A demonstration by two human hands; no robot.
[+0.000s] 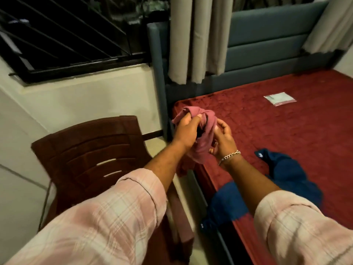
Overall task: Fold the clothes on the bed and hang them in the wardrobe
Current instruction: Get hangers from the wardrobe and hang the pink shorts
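both forearms reach forward over the corner of the bed with dark red quilted cover (pixel 286 131). left hand (pixel 186 131) grips the bunched pink cloth garment (pixel 207 129) from above, fingers curled in. right hand (pixel 223 141) pinches its lower edge, palm facing left. crumpled dark blue garment (pixel 286 175) lies on bed near right forearm.

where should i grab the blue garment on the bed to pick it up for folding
Probably take the blue garment at its far corner, which lies flat and exposed on the red mattress. Come from above with a pinch grip, reaching past the right hand. The near part droops over the bed edge, partly hidden by the right arm. Both hands now hold the pink garment.
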